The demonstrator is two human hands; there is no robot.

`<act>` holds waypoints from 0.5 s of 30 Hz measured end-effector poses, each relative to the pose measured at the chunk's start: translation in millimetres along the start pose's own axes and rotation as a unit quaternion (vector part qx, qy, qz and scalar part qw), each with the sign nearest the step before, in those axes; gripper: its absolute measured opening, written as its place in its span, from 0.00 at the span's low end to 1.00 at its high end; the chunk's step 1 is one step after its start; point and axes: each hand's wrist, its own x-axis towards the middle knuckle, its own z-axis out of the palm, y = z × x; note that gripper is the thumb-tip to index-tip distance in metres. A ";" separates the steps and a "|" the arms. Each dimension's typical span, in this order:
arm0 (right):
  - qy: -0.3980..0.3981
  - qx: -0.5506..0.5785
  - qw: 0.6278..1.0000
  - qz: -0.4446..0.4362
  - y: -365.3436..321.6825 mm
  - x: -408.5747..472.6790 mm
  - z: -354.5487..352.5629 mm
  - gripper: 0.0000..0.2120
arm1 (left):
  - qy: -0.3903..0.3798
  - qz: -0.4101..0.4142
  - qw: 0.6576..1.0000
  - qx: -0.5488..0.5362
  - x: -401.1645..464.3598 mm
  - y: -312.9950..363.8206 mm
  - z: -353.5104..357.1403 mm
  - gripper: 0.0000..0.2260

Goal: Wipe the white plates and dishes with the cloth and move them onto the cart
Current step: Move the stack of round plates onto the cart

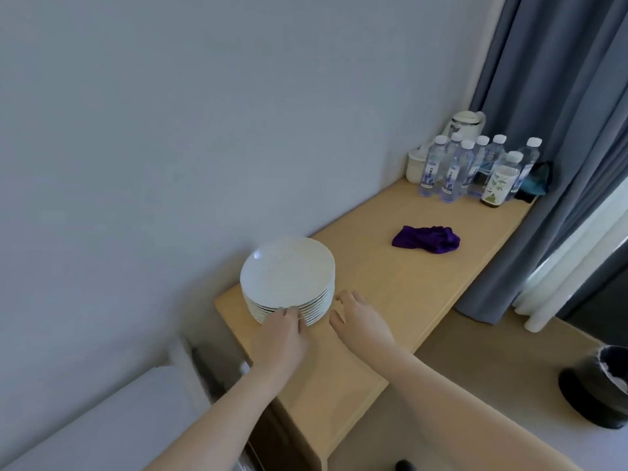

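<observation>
A grey wall [170, 130] fills the upper left of the view; grey curtains [543, 96] hang at the right. A long light-wood counter [390, 290] runs along the wall toward the curtain. A black bin [601, 392] with a liner stands on the floor at lower right, well apart from the counter. Stack of white plates [288, 277] sits on the near end of the counter, close to the wall; topmost plate bare, its face turned up. Group of clear water bottles [475, 168] with white caps stands at the far end, with a white kettle [469, 122] behind them and a white container [415, 168] just beside on the wall side. Purple cloth [426, 239] lies crumpled on the counter between the plates and the bottles, touching neither. Left hand [282, 334]: fingers curled against the near rim of the stack, touching plate edges; whether it grips one plate cannot be told. Right hand [362, 321]: open, fingers spread and slightly bent, holding nothing, just beside the stack on the right, above the counter top. Both forearms bare.
</observation>
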 end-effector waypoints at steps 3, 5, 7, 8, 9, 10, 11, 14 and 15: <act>-0.014 0.030 0.999 -0.043 -1.3 34.8 -7.7 0.17 | 0.060 -0.040 0.997 0.027 22.9 5.8 -4.2 0.09; -0.029 0.038 0.996 -0.074 1.1 56.4 -13.5 0.17 | 0.097 -0.082 0.991 0.039 32.5 10.7 -5.2 0.09; -0.046 0.041 0.992 -0.107 5.8 76.3 -19.6 0.17 | 0.116 -0.124 0.984 0.057 40.7 14.7 -3.5 0.09; -0.055 0.038 0.990 -0.122 8.1 85.5 -22.3 0.17 | 0.117 -0.141 0.980 0.071 43.9 16.0 -2.4 0.09; -0.064 0.030 0.988 -0.135 9.7 93.8 -24.7 0.18 | 0.113 -0.157 0.978 0.085 46.9 17.2 -1.7 0.09; -0.072 0.016 0.986 -0.148 11.1 101.3 -26.5 0.18 | 0.106 -0.172 0.975 0.096 49.6 18.1 -1.3 0.09; -0.079 -0.001 0.984 -0.161 11.8 108.0 -27.9 0.18 | 0.095 -0.187 0.972 0.105 52.3 18.9 -1.4 0.09; -0.103 -0.060 0.971 -0.209 12.3 123.3 -28.2 0.19 | 0.064 -0.234 0.961 0.130 55.6 20.5 -1.7 0.11; -0.111 -0.074 0.966 -0.222 12.1 127.6 -26.9 0.20 | 0.054 -0.247 0.958 0.135 55.5 20.6 -1.7 0.12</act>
